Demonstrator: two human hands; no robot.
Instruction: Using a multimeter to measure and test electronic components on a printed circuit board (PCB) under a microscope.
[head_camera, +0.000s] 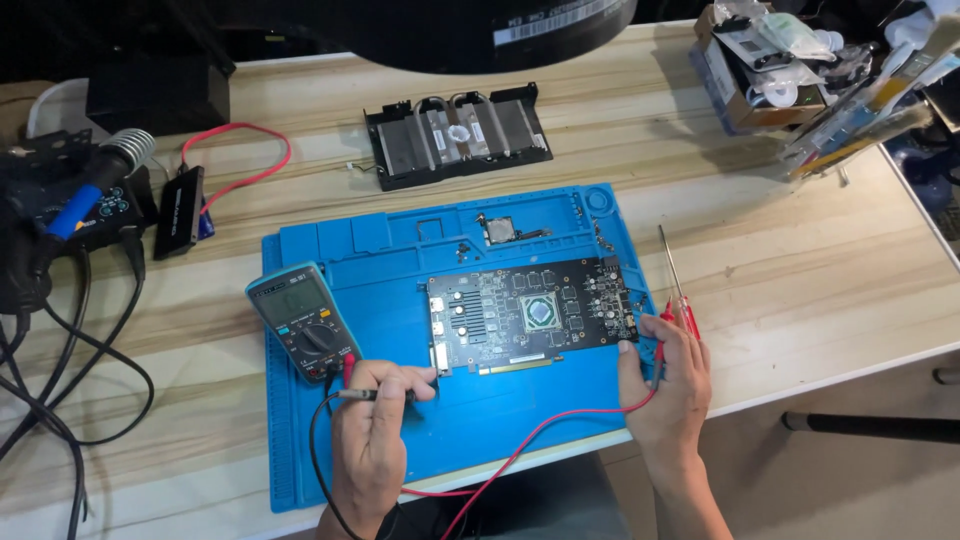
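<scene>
Left hand (372, 425) closed around black probe (385, 394); right hand (665, 385) pinches red probe (660, 345) at circuit board (530, 315).

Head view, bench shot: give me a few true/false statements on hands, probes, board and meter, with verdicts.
1. The circuit board lies on the blue mat. True.
2. The left hand holds a red probe. False: it holds the black probe, tip near the board's left end.
3. The right hand is at the board's right edge and holds the red probe. True.
4. The multimeter sits to the right of the board. False: it sits to its left, on the mat.
5. The heatsink is mounted on the board. False: it lies apart on the wooden table, behind the mat.
</scene>
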